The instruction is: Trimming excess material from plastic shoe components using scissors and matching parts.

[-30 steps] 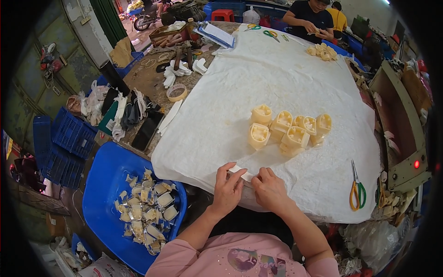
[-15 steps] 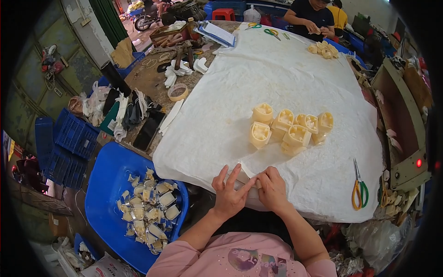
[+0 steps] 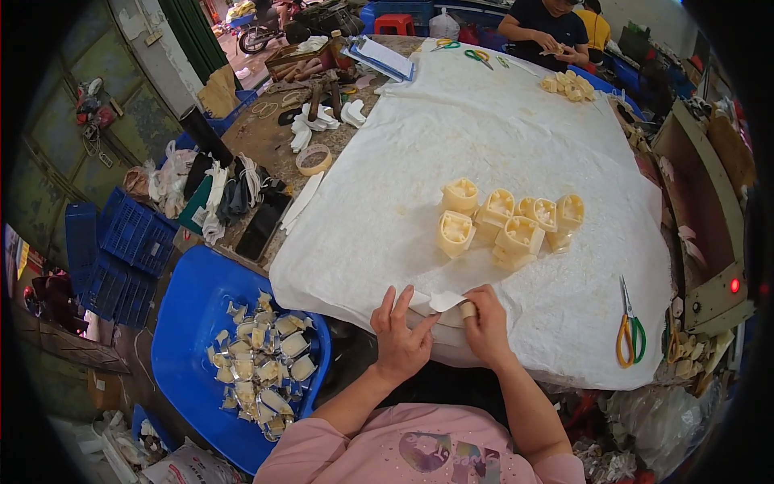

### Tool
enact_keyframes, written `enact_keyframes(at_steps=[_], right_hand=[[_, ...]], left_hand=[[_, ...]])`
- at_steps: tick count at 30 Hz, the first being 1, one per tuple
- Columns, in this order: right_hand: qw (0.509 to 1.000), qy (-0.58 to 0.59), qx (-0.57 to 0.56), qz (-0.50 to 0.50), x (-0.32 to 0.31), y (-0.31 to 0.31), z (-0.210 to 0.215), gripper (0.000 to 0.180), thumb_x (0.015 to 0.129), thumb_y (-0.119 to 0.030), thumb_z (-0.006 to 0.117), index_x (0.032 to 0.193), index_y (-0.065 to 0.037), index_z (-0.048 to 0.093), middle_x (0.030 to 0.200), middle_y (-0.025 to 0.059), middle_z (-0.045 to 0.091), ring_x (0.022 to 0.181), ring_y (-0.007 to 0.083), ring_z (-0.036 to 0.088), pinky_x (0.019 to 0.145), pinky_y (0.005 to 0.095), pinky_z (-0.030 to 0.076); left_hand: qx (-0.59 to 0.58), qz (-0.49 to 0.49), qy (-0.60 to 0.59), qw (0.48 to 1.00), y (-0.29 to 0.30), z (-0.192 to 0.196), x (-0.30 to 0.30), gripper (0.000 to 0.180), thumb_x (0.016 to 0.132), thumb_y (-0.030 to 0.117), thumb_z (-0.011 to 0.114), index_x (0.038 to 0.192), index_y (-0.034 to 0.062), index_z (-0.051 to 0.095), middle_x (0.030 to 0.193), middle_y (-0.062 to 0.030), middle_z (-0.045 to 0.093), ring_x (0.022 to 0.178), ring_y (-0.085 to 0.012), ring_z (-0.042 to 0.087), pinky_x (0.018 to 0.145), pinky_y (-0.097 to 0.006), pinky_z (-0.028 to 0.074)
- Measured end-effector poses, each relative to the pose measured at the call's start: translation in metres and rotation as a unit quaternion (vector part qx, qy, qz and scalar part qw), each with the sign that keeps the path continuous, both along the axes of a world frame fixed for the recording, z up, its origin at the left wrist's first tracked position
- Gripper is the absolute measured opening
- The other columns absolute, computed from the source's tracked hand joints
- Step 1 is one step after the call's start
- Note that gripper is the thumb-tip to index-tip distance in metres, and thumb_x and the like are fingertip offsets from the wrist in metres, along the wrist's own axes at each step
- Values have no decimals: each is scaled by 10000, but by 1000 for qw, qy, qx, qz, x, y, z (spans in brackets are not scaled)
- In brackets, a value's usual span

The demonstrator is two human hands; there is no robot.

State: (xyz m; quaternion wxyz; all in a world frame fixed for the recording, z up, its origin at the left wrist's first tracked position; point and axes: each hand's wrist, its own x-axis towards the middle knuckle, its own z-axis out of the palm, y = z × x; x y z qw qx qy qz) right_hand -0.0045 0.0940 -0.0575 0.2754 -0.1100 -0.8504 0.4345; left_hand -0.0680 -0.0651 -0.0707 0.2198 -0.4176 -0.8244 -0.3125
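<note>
At the near edge of the white cloth (image 3: 363, 242) both my hands meet over a thin white flap (image 3: 448, 301). I cannot tell whether the flap is the cloth's own edge or a separate piece. My left hand (image 3: 399, 335) rests on the edge with fingers spread, its index finger reaching toward the flap. My right hand (image 3: 488, 327) pinches the flap's right side, fingers curled. A tan band (image 3: 468, 309) shows at one of its fingertips. Beyond my hands stand several cream-coloured moulded cup-like parts (image 3: 517, 240) in a cluster.
A blue tub (image 3: 181, 323) of trimmed cream scraps stands at lower left. Scissors with orange and green handles (image 3: 629, 339) lie at right. A tape roll (image 3: 313, 160), a dark phone (image 3: 262, 230) and a clipboard (image 3: 385, 58) lie left. Across the table another person (image 3: 548, 36) handles a small part.
My right hand has shifted slightly right and opened a gap from the left index finger. The white flap now shows wider and curled up between them. My left hand has barely moved.
</note>
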Motion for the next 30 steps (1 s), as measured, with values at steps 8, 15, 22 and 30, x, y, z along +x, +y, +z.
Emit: enact_keyframes(at_steps=[8, 15, 22, 30], right_hand=[[953, 42, -294, -63, 32, 25, -2, 90, 881, -25, 455, 916, -34, 537, 888, 11, 509, 803, 86, 494, 688, 242, 437], [886, 245, -334, -208, 87, 84, 12, 129, 889, -46, 431, 1004, -41, 488, 931, 19, 509, 806, 103, 534, 727, 239, 472], [881, 262, -328, -218, 91, 71, 33, 122, 849, -23, 519, 942, -71, 456, 853, -7, 501, 775, 60, 504, 679, 206, 428], [939, 164, -220, -205, 93, 59, 38, 149, 824, 19, 558, 927, -58, 482, 827, 7, 506, 738, 93, 477, 693, 225, 386]], left_hand=[[-7, -4, -14, 1000, 0, 6, 1, 342, 649, 12, 645, 940, 180, 708, 1388, -224, 325, 1297, -429, 232, 992, -478, 230], [-5, -75, -22, 997, -3, 0, -9, 315, 689, 12, 596, 981, 112, 661, 1178, -89, 564, 1190, -289, 464, 919, -425, 339], [-8, -85, -21, 996, -7, -1, -10, 338, 700, 25, 595, 1028, 100, 630, 1158, -83, 571, 1185, -280, 478, 922, -424, 348], [27, -70, -44, 996, 0, 26, -7, 403, 713, 60, 609, 1115, 40, 597, 1158, -122, 559, 1166, -301, 486, 936, -426, 358]])
